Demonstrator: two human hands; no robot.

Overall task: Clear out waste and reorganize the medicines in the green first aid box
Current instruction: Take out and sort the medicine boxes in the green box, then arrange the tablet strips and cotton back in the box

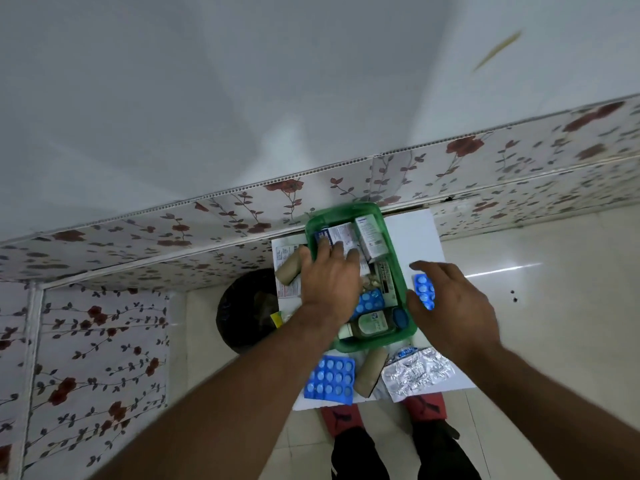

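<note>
The green first aid box (398,336) stands on a white table (412,233). Inside it lie white medicine cartons (371,237), a blue blister strip (369,303), a blue cap (401,317) and a clear bottle (372,324) on its side. My left hand (329,278) reaches into the box, fingers resting on the cartons; whether it grips one I cannot tell. My right hand (453,306) hovers just right of the box and holds a small blue blister strip (425,291).
On the table's near side lie a large blue blister pack (330,377), a tan bandage roll (371,372) and crumpled silver foil strips (417,374). Another tan roll (289,270) lies on a leaflet left of the box. A black bin (247,308) stands at the left.
</note>
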